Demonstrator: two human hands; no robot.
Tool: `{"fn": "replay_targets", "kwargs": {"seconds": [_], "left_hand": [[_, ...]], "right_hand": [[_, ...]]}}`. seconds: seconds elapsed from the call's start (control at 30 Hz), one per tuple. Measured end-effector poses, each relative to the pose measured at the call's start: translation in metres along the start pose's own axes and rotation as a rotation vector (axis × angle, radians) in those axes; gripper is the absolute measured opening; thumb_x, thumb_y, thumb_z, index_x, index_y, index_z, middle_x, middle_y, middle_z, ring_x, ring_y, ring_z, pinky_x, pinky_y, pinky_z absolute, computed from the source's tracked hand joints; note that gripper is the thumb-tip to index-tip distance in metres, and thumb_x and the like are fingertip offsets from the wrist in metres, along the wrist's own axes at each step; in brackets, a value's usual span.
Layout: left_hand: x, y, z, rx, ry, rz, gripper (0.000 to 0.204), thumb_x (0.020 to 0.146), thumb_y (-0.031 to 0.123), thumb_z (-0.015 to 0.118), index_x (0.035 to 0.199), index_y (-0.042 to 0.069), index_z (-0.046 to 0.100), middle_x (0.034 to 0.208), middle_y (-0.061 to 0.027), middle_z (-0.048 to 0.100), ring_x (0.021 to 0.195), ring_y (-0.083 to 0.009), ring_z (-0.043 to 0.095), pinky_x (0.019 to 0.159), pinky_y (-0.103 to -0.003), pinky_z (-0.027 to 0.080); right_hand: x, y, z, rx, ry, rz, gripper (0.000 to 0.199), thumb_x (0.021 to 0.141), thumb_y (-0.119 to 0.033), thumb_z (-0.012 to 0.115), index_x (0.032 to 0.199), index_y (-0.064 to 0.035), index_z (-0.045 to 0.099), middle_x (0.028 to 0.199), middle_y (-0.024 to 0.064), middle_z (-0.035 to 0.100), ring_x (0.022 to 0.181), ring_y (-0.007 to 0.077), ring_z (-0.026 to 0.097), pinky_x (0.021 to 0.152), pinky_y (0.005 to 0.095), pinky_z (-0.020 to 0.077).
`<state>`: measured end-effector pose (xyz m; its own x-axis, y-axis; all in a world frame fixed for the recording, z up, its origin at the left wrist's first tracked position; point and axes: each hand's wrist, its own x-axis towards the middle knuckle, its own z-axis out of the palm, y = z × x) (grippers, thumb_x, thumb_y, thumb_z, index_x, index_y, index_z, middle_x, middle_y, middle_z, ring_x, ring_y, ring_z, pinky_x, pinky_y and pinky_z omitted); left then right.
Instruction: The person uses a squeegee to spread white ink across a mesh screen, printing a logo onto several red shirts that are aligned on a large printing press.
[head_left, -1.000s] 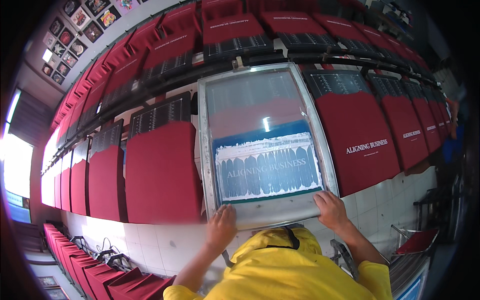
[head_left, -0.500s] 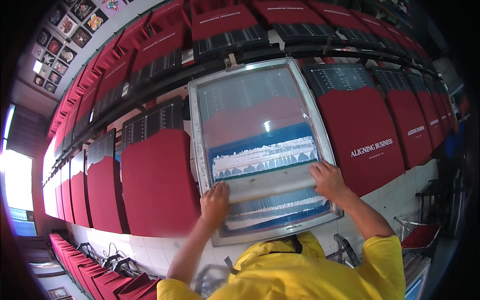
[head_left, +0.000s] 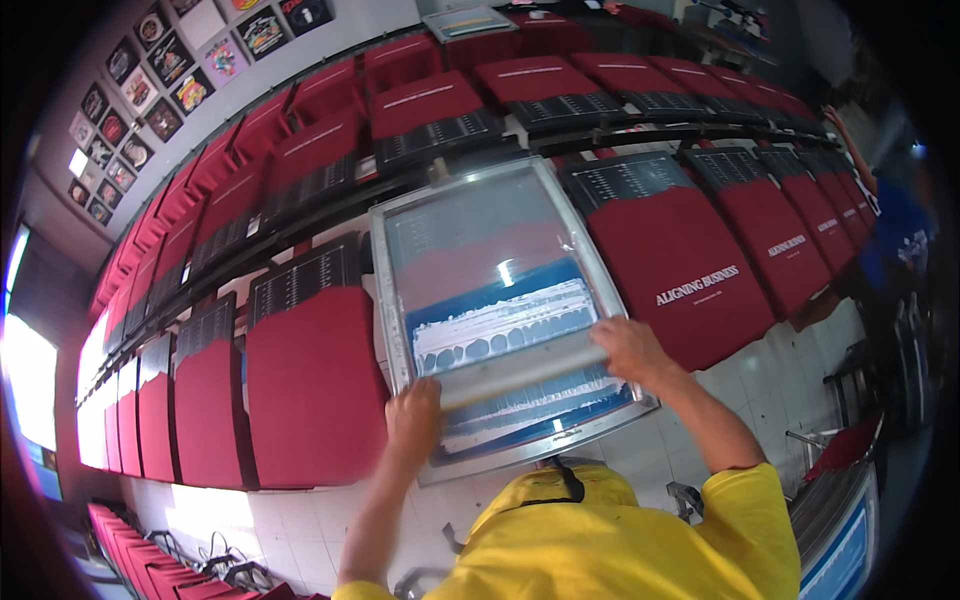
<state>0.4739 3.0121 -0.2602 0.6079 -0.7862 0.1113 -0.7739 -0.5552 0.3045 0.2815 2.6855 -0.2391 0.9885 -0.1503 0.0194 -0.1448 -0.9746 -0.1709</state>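
Observation:
Both my hands grip the ends of a wide squeegee point(head_left: 520, 372) that lies across a silk screen in a metal frame point(head_left: 590, 262). My left hand point(head_left: 413, 418) is closed on its left end, and my right hand point(head_left: 630, 350) on its right end. White ink point(head_left: 505, 312) is spread in a ragged band on the blue stencil just beyond the squeegee, with a row of rounded bare patches. More white streaks show on the near side. Through the pale mesh a red shirt point(head_left: 480, 245) on a dark board is visible; the squeegee's blade edge is hidden.
Red shirts on boards stand in rows either side, including a printed one point(head_left: 690, 265) to the right and a plain one point(head_left: 315, 400) to the left. At the far right is a person in blue point(head_left: 900, 240). Another framed screen point(head_left: 840, 550) leans at lower right.
The squeegee has come slightly toward me along the screen, and the arched bare patches beyond it now show as full ovals. My view has tilted, showing more of the far wall.

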Motion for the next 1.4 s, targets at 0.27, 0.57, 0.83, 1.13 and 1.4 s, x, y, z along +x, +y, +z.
{"fn": "replay_targets", "kwargs": {"seconds": [0.27,0.57,0.83,1.13,1.4], "left_hand": [[-0.107,0.033,0.05,-0.024,0.052,0.027,0.049,0.064,-0.004,0.065,0.112,0.0,0.058,0.114,-0.0149,0.061,0.11,-0.0335,0.059,0.09,-0.043,0.05],[-0.135,0.047,0.068,-0.016,0.04,0.102,0.062,0.068,-0.004,0.062,0.128,-0.009,0.046,0.139,-0.0243,0.044,0.131,-0.0452,0.04,0.109,-0.05,0.036],[-0.128,0.013,0.047,-0.26,0.118,-0.139,0.053,0.086,0.017,0.065,0.131,-0.006,0.049,0.138,-0.0274,0.046,0.129,-0.0466,0.042,0.109,-0.052,0.035],[-0.119,-0.07,0.099,-0.379,0.088,-0.466,0.025,0.095,0.016,0.055,0.095,-0.008,0.063,0.082,-0.016,0.063,0.076,-0.0292,0.06,0.071,-0.041,0.048],[-0.134,-0.12,0.13,-1.014,0.149,-0.774,0.027,0.097,0.021,0.057,0.092,-0.004,0.066,0.066,-0.0001,0.056,0.047,-0.0098,0.049,0.04,-0.028,0.041]], "right_hand": [[-0.102,-0.039,0.039,-0.043,0.148,-0.076,0.037,0.065,-0.006,0.073,0.099,-0.0019,0.059,0.109,0.0091,0.06,0.105,0.0268,0.059,0.091,0.0365,0.0513],[-0.127,-0.056,0.046,-0.039,0.051,-0.002,0.055,0.078,-0.028,0.078,0.119,0.0016,0.055,0.128,0.0158,0.051,0.127,0.0317,0.046,0.106,0.041,0.0415],[-0.109,-0.024,0.05,0.149,0.455,0.221,0.046,0.094,-0.031,0.06,0.123,0.0036,0.054,0.121,0.0206,0.058,0.113,0.0378,0.056,0.096,0.0441,0.048],[-0.066,0.035,0.108,0.355,0.588,0.739,0.022,0.096,-0.016,0.05,0.109,-0.0009,0.059,0.104,0.0235,0.064,0.103,0.0435,0.059,0.089,0.0511,0.0472],[-0.044,0.026,0.093,0.535,0.457,0.965,0.034,0.095,-0.025,0.045,0.094,0.0011,0.067,0.094,0.0285,0.067,0.095,0.0472,0.063,0.086,0.0531,0.0489]]}}
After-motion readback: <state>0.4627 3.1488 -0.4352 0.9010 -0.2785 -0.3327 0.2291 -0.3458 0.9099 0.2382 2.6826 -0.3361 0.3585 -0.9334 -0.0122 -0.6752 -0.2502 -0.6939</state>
